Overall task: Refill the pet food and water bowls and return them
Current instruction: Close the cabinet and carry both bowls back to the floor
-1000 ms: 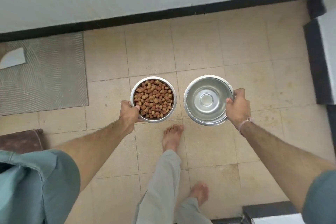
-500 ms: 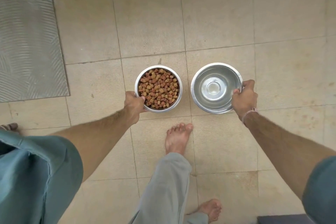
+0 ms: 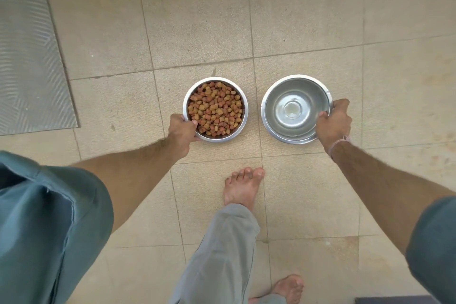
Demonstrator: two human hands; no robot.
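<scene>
Head view looks straight down on a beige tiled floor (image 3: 197, 20) that fills nearly the whole frame. At the upper left lies a grey ribbed mat (image 3: 27, 57), cut off by the left and top edges. Teal sleeves (image 3: 49, 229) crowd the lower corners, and a grey trouser leg (image 3: 222, 249) runs up the middle to a bare foot (image 3: 243, 187); a second foot (image 3: 287, 287) is partly cropped at the bottom edge, beside a dark object in the lower right corner of which too little shows to identify. Two steel bowls sit side by side, apart, ahead of the forward foot. The water bowl (image 3: 293, 96), on the right, is shiny inside; whether it holds water is hard to make out through the glare. The food bowl (image 3: 240, 116), on the left, is filled with brown kibble (image 3: 214, 108). Whether either bowl touches the floor or hangs just above it cannot be told. The right hand (image 3: 333, 123) pinches the water bowl's right rim, thumb inside, with a pale thread around its wrist. The left hand (image 3: 182, 131) grips the food bowl's lower left rim, covering that part of it.
</scene>
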